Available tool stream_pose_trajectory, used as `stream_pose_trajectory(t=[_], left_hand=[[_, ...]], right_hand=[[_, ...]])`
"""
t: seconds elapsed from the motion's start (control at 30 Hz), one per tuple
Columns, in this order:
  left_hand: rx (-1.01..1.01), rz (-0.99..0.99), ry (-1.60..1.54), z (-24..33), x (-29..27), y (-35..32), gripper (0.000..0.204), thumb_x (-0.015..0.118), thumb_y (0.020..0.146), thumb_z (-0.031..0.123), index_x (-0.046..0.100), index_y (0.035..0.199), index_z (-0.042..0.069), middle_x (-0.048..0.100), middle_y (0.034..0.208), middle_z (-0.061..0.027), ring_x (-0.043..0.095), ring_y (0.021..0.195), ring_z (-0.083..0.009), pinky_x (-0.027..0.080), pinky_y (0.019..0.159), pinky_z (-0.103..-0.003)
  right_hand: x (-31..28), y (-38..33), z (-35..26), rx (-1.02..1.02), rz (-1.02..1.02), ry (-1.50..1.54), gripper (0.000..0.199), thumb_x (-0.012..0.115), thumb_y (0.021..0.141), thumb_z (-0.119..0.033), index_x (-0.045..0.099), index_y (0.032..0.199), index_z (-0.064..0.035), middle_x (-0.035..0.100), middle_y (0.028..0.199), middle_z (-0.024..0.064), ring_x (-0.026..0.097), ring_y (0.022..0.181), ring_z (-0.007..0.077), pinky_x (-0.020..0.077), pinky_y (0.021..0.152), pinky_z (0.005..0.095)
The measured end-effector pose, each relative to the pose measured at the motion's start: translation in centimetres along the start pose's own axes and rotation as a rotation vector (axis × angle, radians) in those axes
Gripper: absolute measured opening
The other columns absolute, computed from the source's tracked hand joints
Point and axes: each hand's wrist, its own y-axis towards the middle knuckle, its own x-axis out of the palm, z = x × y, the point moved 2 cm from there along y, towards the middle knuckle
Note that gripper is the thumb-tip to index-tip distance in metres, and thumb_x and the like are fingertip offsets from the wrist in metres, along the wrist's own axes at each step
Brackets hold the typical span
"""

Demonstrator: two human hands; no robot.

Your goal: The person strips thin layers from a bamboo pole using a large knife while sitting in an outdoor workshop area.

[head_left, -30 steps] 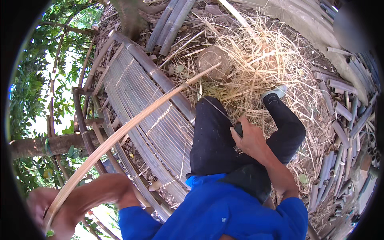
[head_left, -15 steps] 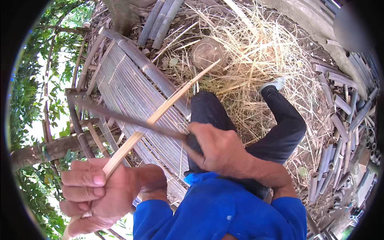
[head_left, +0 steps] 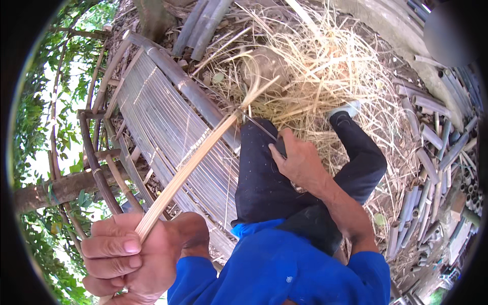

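At the lower left of the frame the left hand [head_left: 133, 256] is closed in a fist around the near end of a long bamboo strip [head_left: 189, 170], fingers curled over it and the thumb side pressing it in; the strip runs from that fist up and to the right across the middle of the frame to about the centre top, where it meets a knife [head_left: 258, 127]; just right of centre the right hand [head_left: 300, 163] is wrapped around the knife's dark handle, fingers folded shut on it, the thin blade pointing up-left and lying against the strip near its far end, where a paler sliver curls away. The strip is pale yellow, flat, narrow and even in width, with fine lengthwise grain; it looks light and springy rather than rigid — likely to bend under its own length and to split along the grain, with edges that may be sharp, so the firm hold at the very end, as the left hand has it, seems the sensible place to take it. Below the hands are a blue shirt [head_left: 284, 269] and dark trousers [head_left: 274, 178]; behind the strip, left of centre, lies a slatted bamboo bench [head_left: 168, 117]; beyond, at the upper centre, a heap of straw-like shavings [head_left: 325, 66]; bamboo poles [head_left: 437, 142] are stacked along the right edge — trees fill the far left.
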Motion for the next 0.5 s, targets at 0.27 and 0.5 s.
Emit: stream_pose_trajectory(t=[0.27,0.5], left_hand=[[0.221,0.031,0.293,-2.1,3.1,0.5,0.056,0.028,0.108,0.057,0.041,0.072,0.017,0.032,0.049,0.0033,0.043,0.064,-0.0151,0.043,0.070,-0.032],[0.190,0.047,0.351,-3.2,1.5,1.8,0.054,0.034,0.108,0.056,0.046,0.070,0.019,0.034,0.049,0.0059,0.045,0.065,-0.0151,0.042,0.074,-0.032]], right_hand=[[2.0,2.7,1.0,-0.221,0.054,-0.189,0.030,0.075,0.088,-0.021,0.058,0.103,-0.0017,0.065,0.077,0.0136,0.067,0.063,0.0304,0.0538,0.054,0.0403],[3.2,4.0,1.8,-0.176,0.010,-0.086,0.032,0.066,0.096,-0.027,0.052,0.106,-0.0011,0.067,0.077,0.0202,0.065,0.057,0.0368,0.0541,0.055,0.0466]])
